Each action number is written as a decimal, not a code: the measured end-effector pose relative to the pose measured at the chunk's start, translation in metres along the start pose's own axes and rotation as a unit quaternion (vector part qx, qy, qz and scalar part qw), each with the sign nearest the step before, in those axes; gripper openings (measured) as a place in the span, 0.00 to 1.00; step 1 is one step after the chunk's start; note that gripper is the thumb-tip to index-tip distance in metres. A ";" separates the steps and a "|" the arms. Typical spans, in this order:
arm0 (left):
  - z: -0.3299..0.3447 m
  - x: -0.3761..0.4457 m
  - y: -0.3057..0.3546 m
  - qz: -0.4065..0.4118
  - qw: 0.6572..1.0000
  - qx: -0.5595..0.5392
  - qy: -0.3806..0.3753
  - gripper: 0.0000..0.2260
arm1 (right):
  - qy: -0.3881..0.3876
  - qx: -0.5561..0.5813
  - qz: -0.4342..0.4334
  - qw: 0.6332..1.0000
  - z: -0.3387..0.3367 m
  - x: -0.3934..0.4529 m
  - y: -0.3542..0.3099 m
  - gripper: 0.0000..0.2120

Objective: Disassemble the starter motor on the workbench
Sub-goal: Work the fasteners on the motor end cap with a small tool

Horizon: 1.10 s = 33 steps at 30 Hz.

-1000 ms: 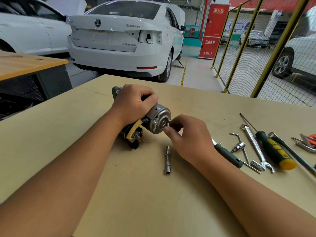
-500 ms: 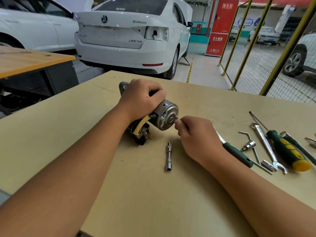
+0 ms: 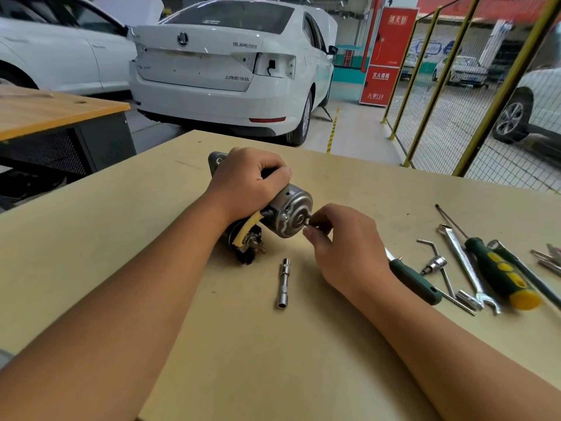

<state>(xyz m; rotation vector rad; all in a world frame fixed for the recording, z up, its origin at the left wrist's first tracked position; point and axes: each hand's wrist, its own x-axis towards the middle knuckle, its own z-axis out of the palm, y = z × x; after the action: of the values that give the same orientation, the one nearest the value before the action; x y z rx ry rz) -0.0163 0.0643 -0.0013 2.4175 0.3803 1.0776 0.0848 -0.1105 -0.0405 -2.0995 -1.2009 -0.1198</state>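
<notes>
Motor [image 3: 282, 214] is lying on the bench [image 3: 212, 344], partly lifted under the left hand [image 3: 246, 183], which is wrapping over its body with fingers curled round it and the thumb lying along the top. Its long axis is running from far-left to near-right, so the round silver end cap [image 3: 293, 214] is pointing toward the right hand [image 3: 343, 244], while the mounting flange [image 3: 216, 161] is pointing away past the left knuckles. The right hand is sitting just beside the cap, on its near-right side, with thumb and fingertips [image 3: 311, 235] pinching a small fastener at the cap's edge; the fastener itself is too small to make out. Judging by this, the step in hand is loosening a cap screw by finger, and any pull should be running along the axis, out toward the right hand. A socket bar [image 3: 283, 282] is lying just left of the right wrist, near both hands, and a green screwdriver [image 3: 413, 281] is lying just right of it.
</notes>
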 end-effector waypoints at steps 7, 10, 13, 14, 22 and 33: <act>0.000 0.001 0.000 -0.006 1.000 0.000 0.001 0.12 | -0.047 -0.038 0.026 0.998 0.000 -0.001 0.002 0.18; 0.001 0.000 0.000 -0.006 1.000 -0.002 0.001 0.11 | -0.026 -0.026 0.016 0.999 0.000 0.002 -0.001 0.10; 0.000 0.000 0.000 -0.004 1.000 -0.003 0.001 0.11 | -0.008 -0.001 0.002 1.000 -0.002 -0.001 -0.004 0.06; 0.000 0.000 0.000 -0.004 1.000 -0.003 0.001 0.11 | -0.011 -0.013 -0.004 1.000 -0.002 -0.003 -0.004 0.07; 0.000 0.000 0.000 -0.007 1.000 -0.005 -0.004 0.12 | -0.027 -0.058 0.015 0.998 -0.002 0.001 -0.003 0.11; 0.000 0.000 0.000 -0.008 1.000 -0.003 -0.006 0.12 | -0.025 -0.136 -0.017 0.990 -0.004 -0.007 -0.006 0.16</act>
<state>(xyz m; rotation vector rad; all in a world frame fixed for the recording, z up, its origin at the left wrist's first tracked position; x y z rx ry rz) -0.0160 0.0639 -0.0011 2.4099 0.3917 1.0550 0.0773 -0.1158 -0.0368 -2.3290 -1.3124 -0.2602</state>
